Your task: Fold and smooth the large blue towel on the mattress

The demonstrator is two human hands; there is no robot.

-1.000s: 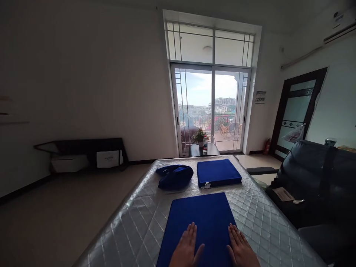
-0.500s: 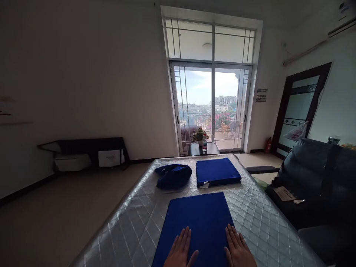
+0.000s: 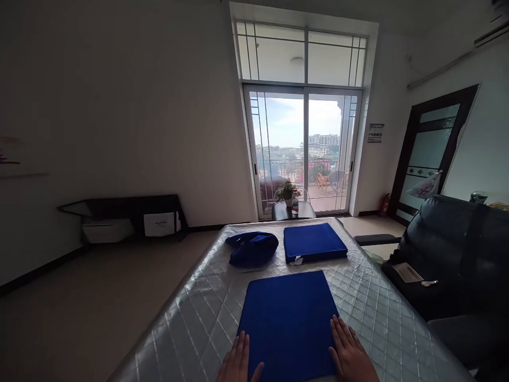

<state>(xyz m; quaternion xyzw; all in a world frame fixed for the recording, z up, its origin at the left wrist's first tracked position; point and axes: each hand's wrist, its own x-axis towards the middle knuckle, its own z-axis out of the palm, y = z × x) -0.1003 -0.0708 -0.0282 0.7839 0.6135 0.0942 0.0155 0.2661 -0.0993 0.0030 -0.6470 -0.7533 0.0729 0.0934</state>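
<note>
A flat, folded blue fabric piece lies on the silver quilted cover close in front of me. My left hand rests along its left edge, fingers stretched out and the thumb apart. On the right edge lies my right hand, also flat with fingers extended. Neither hand grasps anything. Farther off, a neatly squared blue stack with a white tag sits to the right. Beside it, to the left, is a loosely bunched blue cloth item.
A black armchair with a paper on its seat borders the right side. Past the far edge stands a small dark table with a plant and a bottle, before a sliding glass door. White boxes sit by the left wall.
My left hand has slid left and my right hand slightly right, from on top of the folded blue piece out to its edges. The view has shifted slightly.
</note>
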